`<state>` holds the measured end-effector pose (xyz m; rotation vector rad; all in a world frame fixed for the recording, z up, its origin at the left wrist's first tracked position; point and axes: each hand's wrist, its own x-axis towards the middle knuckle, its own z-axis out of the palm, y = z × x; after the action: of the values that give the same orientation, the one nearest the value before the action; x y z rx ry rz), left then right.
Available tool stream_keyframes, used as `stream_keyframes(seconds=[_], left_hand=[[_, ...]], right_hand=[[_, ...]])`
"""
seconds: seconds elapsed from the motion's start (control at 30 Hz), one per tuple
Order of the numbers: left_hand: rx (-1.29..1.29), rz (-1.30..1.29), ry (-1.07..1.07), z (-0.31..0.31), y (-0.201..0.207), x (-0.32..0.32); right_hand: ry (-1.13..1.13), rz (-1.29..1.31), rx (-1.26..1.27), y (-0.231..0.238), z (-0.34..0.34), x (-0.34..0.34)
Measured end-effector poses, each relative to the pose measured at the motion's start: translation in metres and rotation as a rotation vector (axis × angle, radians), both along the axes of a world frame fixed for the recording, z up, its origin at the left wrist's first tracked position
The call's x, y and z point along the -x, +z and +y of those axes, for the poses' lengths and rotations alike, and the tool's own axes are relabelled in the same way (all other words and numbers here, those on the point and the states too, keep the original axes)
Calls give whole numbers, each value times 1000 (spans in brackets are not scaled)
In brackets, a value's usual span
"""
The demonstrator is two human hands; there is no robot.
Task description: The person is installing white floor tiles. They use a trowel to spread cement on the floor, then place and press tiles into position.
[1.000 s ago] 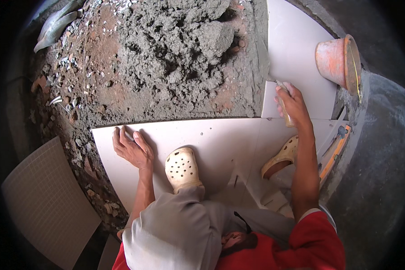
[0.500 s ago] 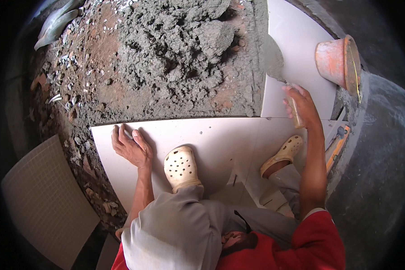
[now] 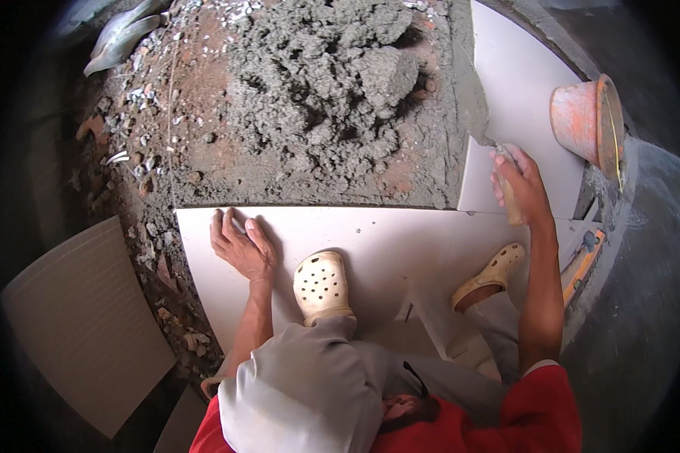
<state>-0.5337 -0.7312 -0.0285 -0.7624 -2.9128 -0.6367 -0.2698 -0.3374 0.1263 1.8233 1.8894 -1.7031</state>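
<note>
My right hand (image 3: 523, 185) is closed around the wooden handle of a trowel (image 3: 474, 106). Its grey blade points away from me, along the edge where the right-hand white tile (image 3: 529, 68) meets the mortar bed. At the left, my left hand (image 3: 243, 245) lies on the near white tile (image 3: 400, 226), its thumb and fingers apart and the fingertips at the far edge. A lumpy heap of grey mortar (image 3: 321, 83) sits on the rubble ground beyond that edge.
An orange bucket (image 3: 574, 121) lies tipped on its side at the right. Below it is an orange spirit level (image 3: 582, 264). A taut string (image 3: 171, 113) crosses the debris on the left. A loose tile (image 3: 91, 325) shows its ribbed back. My cream clogs (image 3: 321, 285) stand on the tiles.
The whole view has shifted, so the scene sits farther right. The trowel blade has turned and overlaps less of the right-hand tile. My left hand stays at the tile edge.
</note>
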Motion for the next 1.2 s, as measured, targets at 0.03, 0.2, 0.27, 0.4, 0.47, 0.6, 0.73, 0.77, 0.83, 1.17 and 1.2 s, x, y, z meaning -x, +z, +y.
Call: stream_keyframes(seconds=[0.03,0.2,0.27,0.4,0.47,0.6,0.73,0.77,0.83,1.17,1.2], left_hand=[[-3,1,7,0,0,0],[-33,-8,5,-1,-1,1],[-23,-27,19,-2,-2,0],[-30,-56,33,-3,-2,0],[-25,-57,25,-3,-2,1],[-24,-47,21,-2,-1,0],[-9,-37,30,-1,-1,-1],[-10,-38,25,-2,0,-1],[-11,-20,13,-2,-1,1],[-29,-28,12,0,4,0],[-18,-37,14,0,4,0]], right_hand=[[87,65,-60,0,-4,5],[264,-130,-147,3,-14,32],[218,-100,-202,6,-16,38],[404,-112,-409,5,-29,38],[618,-28,-706,0,-39,37],[757,-220,-860,-17,-39,51],[757,-333,-870,-39,2,78],[739,-362,-832,-47,16,84],[694,-366,-821,-63,41,89],[449,-431,-541,-50,108,120],[487,-445,-522,-40,108,124]])
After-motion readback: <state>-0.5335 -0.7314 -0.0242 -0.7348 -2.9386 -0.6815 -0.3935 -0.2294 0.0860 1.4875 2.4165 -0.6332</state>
